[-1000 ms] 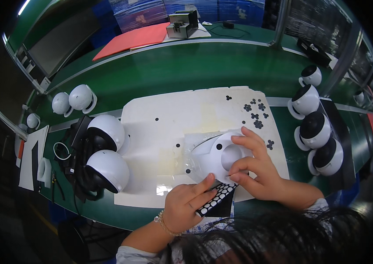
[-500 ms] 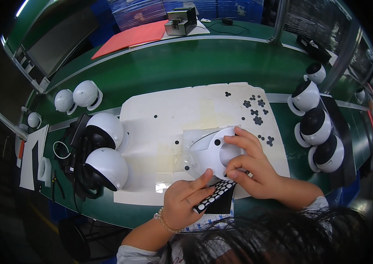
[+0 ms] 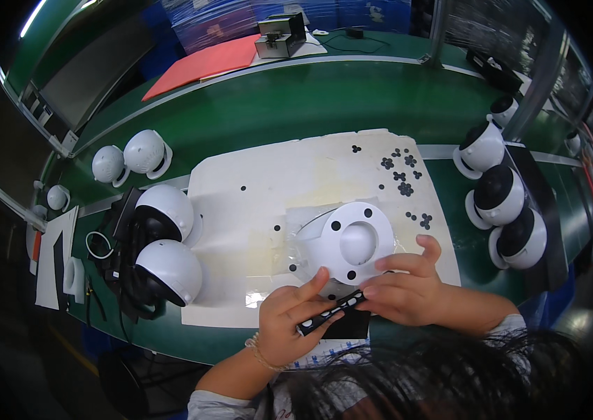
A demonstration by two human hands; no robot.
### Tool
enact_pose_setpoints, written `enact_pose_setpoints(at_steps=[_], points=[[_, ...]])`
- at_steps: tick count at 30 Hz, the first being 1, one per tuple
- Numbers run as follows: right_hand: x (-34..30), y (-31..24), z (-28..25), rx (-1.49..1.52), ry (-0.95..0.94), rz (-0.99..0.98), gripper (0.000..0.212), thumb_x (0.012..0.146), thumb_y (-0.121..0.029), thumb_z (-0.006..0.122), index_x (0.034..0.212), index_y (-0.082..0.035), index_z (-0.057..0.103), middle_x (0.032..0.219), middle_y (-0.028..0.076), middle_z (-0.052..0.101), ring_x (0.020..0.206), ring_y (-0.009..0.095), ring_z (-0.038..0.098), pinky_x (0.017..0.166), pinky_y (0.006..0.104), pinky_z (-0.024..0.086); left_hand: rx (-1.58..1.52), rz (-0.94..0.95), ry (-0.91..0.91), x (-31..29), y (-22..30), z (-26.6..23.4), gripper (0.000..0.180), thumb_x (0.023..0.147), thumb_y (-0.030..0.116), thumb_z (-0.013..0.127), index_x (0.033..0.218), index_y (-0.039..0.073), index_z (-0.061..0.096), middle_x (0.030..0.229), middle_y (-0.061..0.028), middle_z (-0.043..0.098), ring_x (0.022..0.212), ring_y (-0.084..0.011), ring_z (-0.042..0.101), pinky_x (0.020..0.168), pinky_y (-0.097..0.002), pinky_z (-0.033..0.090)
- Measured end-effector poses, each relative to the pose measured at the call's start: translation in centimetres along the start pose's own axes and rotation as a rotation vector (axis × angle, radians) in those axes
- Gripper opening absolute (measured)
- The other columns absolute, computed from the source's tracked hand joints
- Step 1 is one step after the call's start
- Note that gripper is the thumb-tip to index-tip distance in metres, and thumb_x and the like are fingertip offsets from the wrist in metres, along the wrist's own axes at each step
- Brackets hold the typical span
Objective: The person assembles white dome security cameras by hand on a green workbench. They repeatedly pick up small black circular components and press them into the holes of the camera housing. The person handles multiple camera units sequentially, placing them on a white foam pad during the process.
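A white device with a round, ring-shaped base (image 3: 379,222) lies on clear plastic, its base facing up with three black round pads on it. Between my left fingers and thumb is a black sheet of round stickers with pale dots (image 3: 321,320), tilted and seen nearly edge-on. My left hand (image 3: 286,315) is closed on this sheet, and its thumb tip reaches the base's lower edge. My right hand (image 3: 408,290) pinches the sheet's right end with its fingertips, just below the base. Whether a loose sticker is between those fingertips is hidden.
Loose black round pads (image 3: 405,189) lie on the white board (image 3: 233,259). Two white dome devices (image 3: 170,271) and black cables stand at left, near pliers (image 3: 93,297). Several more black-and-white devices (image 3: 499,196) line the right side. A metal box (image 3: 279,43) sits at the back.
My right hand has left the base's upper right rim and moved down to the sticker sheet. A third pad now shows on the base. The sheet has tilted more edge-on.
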State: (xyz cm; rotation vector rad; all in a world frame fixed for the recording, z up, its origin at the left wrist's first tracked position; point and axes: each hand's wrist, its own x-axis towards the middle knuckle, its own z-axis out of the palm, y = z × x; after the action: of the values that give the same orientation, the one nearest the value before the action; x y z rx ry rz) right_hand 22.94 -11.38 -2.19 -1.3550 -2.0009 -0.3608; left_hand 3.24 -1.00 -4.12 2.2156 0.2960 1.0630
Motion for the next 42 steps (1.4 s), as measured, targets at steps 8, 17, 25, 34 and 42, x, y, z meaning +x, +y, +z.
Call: enact_pose_setpoints(at_steps=[8, 17, 25, 34, 42], points=[[0.2, -0.4, -0.1, -0.053, 0.09, -0.092, 0.016, 0.067, -0.018, 0.069, 0.082, -0.022, 0.065, 0.088, -0.008, 0.061, 0.096, 0.011, 0.053, 0.095, 0.0414, 0.017, 0.023, -0.045, -0.013, -0.2, 0.1, 0.0, 0.018, 0.056, 0.005, 0.075, 0.071, 0.005, 0.066, 0.121, -0.0097, 0.054, 0.057, -0.0176, 0.055, 0.052, -0.026, 0.042], [0.1, 1.7, -0.6, 0.377, 0.077, 0.422, 0.007, 0.08, -0.016, 0.059, 0.084, -0.01, 0.059, 0.128, 0.013, 0.041, 0.123, 0.036, 0.027, 0.099, 0.0447, 0.021, 0.095, 0.061, 0.013, 0.1, -0.2, 0.1, 0.019, 0.055, 0.005, 0.076, 0.069, 0.005, 0.065, 0.119, -0.0109, 0.055, 0.055, -0.0164, 0.055, 0.051, -0.0254, 0.042], [0.0, 1.9, -0.5, 0.434, -0.014, 0.422, 0.009, 0.083, -0.017, 0.057, 0.086, -0.009, 0.058, 0.128, 0.014, 0.041, 0.124, 0.035, 0.026, 0.1, 0.044, 0.02, 0.1, 0.056, 0.013, 0.1, -0.1, 0.2, 0.02, 0.054, 0.006, 0.077, 0.069, 0.004, 0.064, 0.119, -0.011, 0.055, 0.055, -0.0165, 0.055, 0.051, -0.0253, 0.042], [0.0, 2.1, -0.5, 0.488, -0.008, 0.427, 0.008, 0.082, -0.016, 0.057, 0.087, -0.009, 0.057, 0.127, 0.014, 0.042, 0.123, 0.035, 0.028, 0.1, 0.0438, 0.021, 0.109, 0.063, 0.01, 0.1, -0.1, 0.2, 0.021, 0.053, 0.006, 0.077, 0.069, 0.005, 0.064, 0.118, -0.0111, 0.056, 0.056, -0.0165, 0.055, 0.051, -0.0255, 0.042], [-1.0, 2.5, -0.7, -0.023, 0.007, 0.079, 0.015, 0.078, -0.018, 0.061, 0.091, -0.011, 0.059, 0.12, 0.011, 0.048, 0.117, 0.033, 0.036, 0.094, 0.0418, 0.027, 0.104, 0.062, 0.027, 0.0, -0.2, 0.3, 0.02, 0.054, 0.007, 0.077, 0.07, 0.004, 0.064, 0.117, -0.0115, 0.056, 0.055, -0.0163, 0.055, 0.05, -0.025, 0.042]])
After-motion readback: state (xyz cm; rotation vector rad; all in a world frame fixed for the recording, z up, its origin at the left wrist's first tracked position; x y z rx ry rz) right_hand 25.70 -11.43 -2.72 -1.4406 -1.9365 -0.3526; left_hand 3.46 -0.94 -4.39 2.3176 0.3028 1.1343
